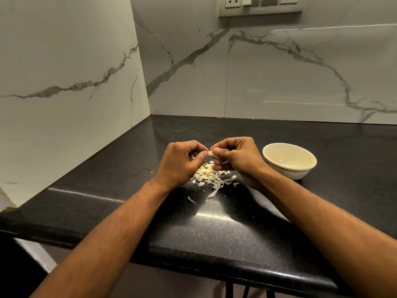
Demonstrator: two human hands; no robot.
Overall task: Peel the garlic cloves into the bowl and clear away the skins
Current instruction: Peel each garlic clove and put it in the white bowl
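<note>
Garlic clove sat pinched between our left hand and right hand, fingers curled round it, just left of the bowl. Skins lay on the counter left of the bowl, beneath our hands.

One view only, worn on the person's head, looking forward and down along both forearms onto the black table. It sits close above the near edge, wide-angle, taking in the marble wall corner and a switch panel at the top edge.
</note>
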